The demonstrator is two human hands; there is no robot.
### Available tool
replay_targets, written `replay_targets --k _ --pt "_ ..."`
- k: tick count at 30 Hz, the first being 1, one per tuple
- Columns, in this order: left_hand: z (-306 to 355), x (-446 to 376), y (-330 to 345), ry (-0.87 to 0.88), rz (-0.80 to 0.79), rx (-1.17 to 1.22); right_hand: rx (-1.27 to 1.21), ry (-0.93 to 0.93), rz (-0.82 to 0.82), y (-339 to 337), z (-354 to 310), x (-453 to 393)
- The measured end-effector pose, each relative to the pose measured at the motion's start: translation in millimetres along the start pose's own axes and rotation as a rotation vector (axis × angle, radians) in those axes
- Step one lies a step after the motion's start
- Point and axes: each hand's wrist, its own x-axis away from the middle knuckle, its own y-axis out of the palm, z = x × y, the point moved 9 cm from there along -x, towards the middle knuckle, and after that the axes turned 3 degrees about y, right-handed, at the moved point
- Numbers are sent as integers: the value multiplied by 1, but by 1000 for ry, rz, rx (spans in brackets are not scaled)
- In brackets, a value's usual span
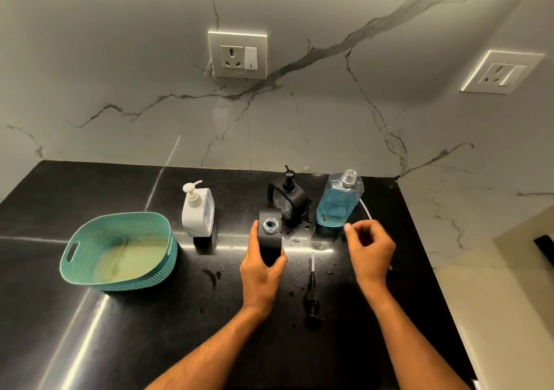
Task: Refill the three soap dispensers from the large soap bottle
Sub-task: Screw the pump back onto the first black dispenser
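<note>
My left hand [261,272] grips a black dispenser [270,236] that stands on the dark counter with its pump off and its round neck open. That dispenser's black pump [313,299] lies flat on the counter to its right. Behind stands a second black dispenser [287,197] with its pump on. A white dispenser [198,211] with a pump stands to the left. The large clear bottle [339,200] of blue soap stands uncapped at the back right. My right hand [369,247] hovers just in front of that bottle, fingers loosely curled, holding nothing.
A teal basket [120,251] sits on the left of the black counter [150,314]. Small wet spots lie around the dispensers. A thin white tube [366,209] pokes out behind the large bottle. The counter's right edge drops off near my right arm. Marble wall behind.
</note>
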Motion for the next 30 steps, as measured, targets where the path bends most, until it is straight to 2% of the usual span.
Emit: replay_targets --k 3,8,12,20,25,28,30 --pt "-4 5 -2 -13 7 -7 178 83 -237 29 20 32" --pt "-13 11 -4 -27 3 -3 668 183 -593 59 36 79" --pt "-15 14 -5 -40 1 6 888 161 -718 68 30 100" --pt "-19 15 -4 -50 -19 7 806 219 -694 70 31 102" --pt "-19 12 -7 -36 -6 6 595 181 -479 50 9 70" --pt "-16 11 -6 -29 -4 21 490 69 -333 35 -24 46" --pt "-15 10 -5 -15 -13 17 443 -20 -291 29 -51 34"
